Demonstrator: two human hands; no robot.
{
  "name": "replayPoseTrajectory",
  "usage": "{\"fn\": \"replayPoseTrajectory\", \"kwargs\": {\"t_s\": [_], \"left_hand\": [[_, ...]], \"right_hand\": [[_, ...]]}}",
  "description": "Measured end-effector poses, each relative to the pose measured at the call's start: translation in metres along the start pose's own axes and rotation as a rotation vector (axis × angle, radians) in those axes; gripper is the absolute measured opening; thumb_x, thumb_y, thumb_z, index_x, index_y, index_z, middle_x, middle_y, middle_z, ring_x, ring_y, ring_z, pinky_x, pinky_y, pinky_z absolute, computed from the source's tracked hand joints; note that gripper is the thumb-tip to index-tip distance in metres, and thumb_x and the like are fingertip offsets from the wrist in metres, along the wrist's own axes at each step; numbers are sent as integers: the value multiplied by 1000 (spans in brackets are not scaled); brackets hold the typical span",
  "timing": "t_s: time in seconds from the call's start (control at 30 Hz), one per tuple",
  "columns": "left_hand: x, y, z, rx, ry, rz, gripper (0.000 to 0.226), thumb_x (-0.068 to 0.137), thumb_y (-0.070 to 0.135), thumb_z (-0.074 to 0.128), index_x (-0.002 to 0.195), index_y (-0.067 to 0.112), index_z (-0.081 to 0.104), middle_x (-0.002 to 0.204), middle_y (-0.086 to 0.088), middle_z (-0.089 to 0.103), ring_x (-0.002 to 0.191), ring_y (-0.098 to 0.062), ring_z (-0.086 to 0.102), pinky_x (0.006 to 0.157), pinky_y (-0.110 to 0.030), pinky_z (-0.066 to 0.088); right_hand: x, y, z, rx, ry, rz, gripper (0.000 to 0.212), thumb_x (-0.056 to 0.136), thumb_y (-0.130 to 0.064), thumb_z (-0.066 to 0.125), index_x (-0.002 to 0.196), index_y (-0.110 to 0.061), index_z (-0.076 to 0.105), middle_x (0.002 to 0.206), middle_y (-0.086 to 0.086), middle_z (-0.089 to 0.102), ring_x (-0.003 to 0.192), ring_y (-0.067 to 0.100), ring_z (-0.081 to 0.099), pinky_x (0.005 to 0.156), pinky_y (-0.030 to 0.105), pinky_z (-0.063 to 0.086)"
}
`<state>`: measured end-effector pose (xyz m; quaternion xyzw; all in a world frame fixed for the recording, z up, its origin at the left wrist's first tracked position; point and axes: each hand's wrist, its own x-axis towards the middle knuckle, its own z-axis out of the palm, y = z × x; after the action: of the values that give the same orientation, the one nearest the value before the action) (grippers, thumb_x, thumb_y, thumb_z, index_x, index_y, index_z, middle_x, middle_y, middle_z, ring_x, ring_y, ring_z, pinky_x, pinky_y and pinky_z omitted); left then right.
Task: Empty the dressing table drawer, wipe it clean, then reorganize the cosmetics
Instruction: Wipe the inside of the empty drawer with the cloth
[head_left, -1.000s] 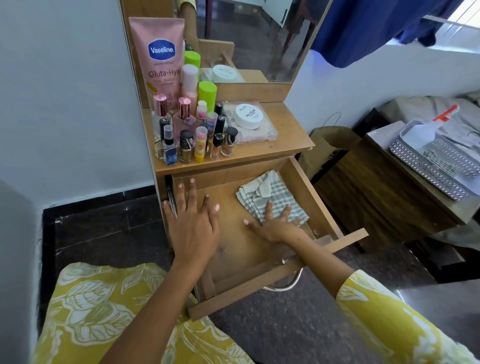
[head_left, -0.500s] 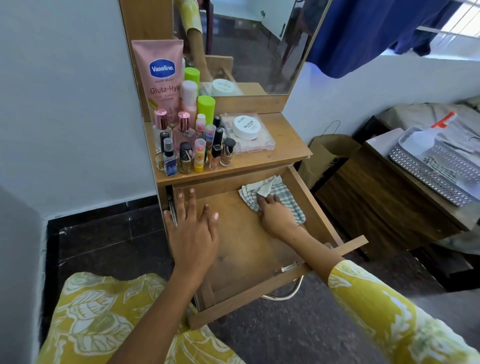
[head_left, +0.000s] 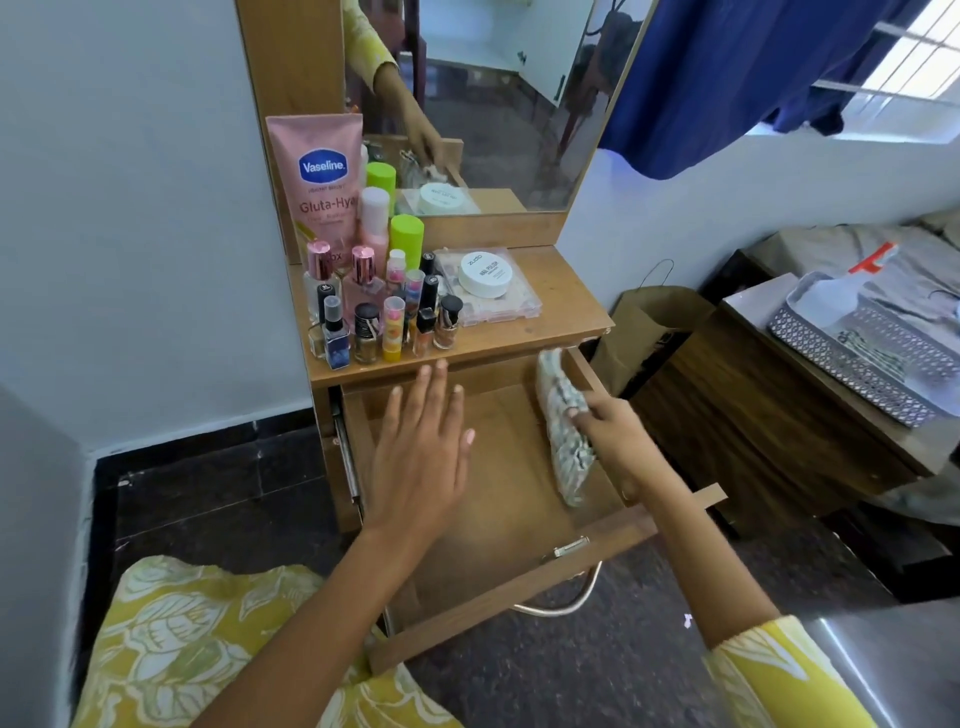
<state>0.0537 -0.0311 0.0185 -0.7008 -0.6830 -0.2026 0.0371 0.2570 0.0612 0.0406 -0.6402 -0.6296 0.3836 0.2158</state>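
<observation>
I am on the wiping step: the drawer (head_left: 498, 499) is empty and my right hand (head_left: 615, 441) pinches the checked cloth (head_left: 563, 431) against its right wall. My left hand (head_left: 421, 452) hovers flat over the left side, grip wide, holding nothing; whether it touches the wood I cannot tell. Next I should finish wiping, then return the cosmetics (head_left: 384, 312) from the bench (head_left: 566, 296).

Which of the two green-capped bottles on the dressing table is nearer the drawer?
The green-capped bottle standing just behind the small vials, beside the clear box. The other green cap stands farther back against the mirror, next to the Vaseline tube.
</observation>
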Motion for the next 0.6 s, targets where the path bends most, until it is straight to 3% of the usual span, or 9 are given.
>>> {"fn": "replayPoseTrajectory", "kwargs": {"t_s": [0.03, 0.1, 0.2, 0.3, 0.37, 0.4, 0.5, 0.6], "left_hand": [[9, 4, -3, 1, 17, 38, 47, 101, 31, 28, 142, 8, 34, 154, -13, 17, 143, -26, 11, 115, -44, 7], [28, 10, -8, 17, 0, 98, 49, 100, 30, 30, 145, 10, 26, 155, -10, 6, 144, -24, 1, 116, -42, 0], [52, 14, -7, 111, -25, 149, 54, 101, 34, 20, 148, 10, 9, 154, -8, -12, 141, -21, -18, 113, -39, -14], [67, 16, -1, 191, -54, 156, 58, 100, 39, 12, 148, 9, -5, 151, -7, -22, 135, -19, -29, 109, -39, -22], [72, 16, 1, 210, -97, 135, 61, 100, 41, 11, 147, 7, -8, 152, -9, -21, 136, -19, -28, 108, -39, -23], [73, 17, 2, 212, -121, 125, 62, 100, 42, 12, 147, 6, -8, 153, -10, -19, 138, -20, -26, 108, -39, -23], [73, 19, 6, 224, -205, 115, 64, 100, 43, 12, 146, 4, -10, 154, -12, -18, 141, -21, -21, 110, -39, -20], [73, 23, 10, 210, -247, 93, 65, 101, 43, 14, 144, 3, -13, 153, -13, -19, 141, -22, -19, 112, -39, -18]], "right_hand": [[-2, -8, -6, 72, 29, -6, 18, 97, -12, 48, 96, -14, 66, 99, 13, 69, 93, 28, 65, 87, 45, 53], [-4, -25, -18, 160, 94, -29, 23, 97, -12, 48, 87, -22, 65, 101, 10, 71, 94, 25, 67, 88, 50, 53], [0, -51, -35, 153, 231, -92, 19, 96, -12, 47, 98, -10, 65, 100, 16, 68, 95, 32, 65, 87, 54, 52], [13, -75, -49, 25, 428, -208, 22, 96, -13, 45, 107, -9, 64, 101, 7, 67, 90, 19, 62, 77, 35, 53], [31, -93, -52, -110, 557, -273, 21, 97, -14, 43, 105, -8, 62, 97, 7, 65, 82, 14, 56, 62, 17, 40], [43, -103, -51, -180, 614, -289, 21, 97, -14, 42, 104, -8, 61, 96, 8, 65, 81, 17, 56, 60, 18, 37], [83, -125, -38, -309, 768, -297, 21, 98, -14, 40, 111, -8, 55, 103, 12, 65, 91, 29, 61, 69, 36, 46], [112, -130, -18, -485, 762, -272, 25, 97, -10, 41, 121, -9, 50, 115, 11, 61, 98, 30, 61, 78, 40, 50]]}}
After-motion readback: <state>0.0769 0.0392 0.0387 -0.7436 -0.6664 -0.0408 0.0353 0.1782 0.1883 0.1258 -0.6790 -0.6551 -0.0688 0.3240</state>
